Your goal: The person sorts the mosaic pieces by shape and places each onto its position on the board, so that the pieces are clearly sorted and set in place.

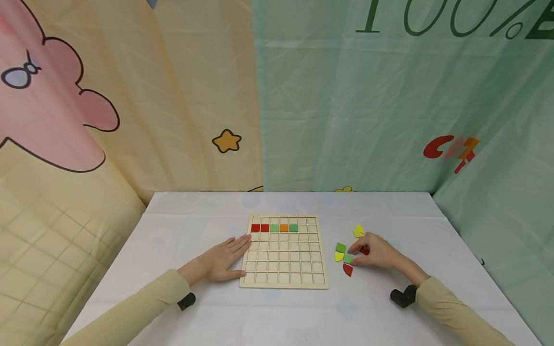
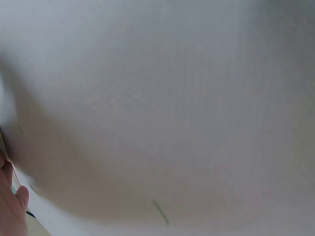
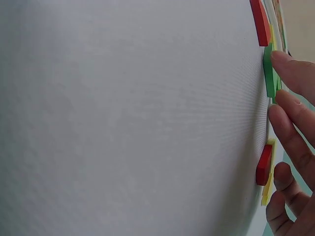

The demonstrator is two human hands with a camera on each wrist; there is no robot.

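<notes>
The left hand [image 1: 220, 262] lies flat, fingers spread and holding nothing, fingertips and thumb at the left edge of the grid board [image 1: 284, 247], seemingly to steady it. Among loose tiles [image 1: 340, 248] right of the board, the right hand [image 1: 375, 251], open only a narrow gap, pinches a light green tile [image 1: 348, 259], apparently by opposite edges for a sure hold. Five coloured tiles [image 1: 274, 228] sit in adjoining cells of the board's second row from its far edge
</notes>
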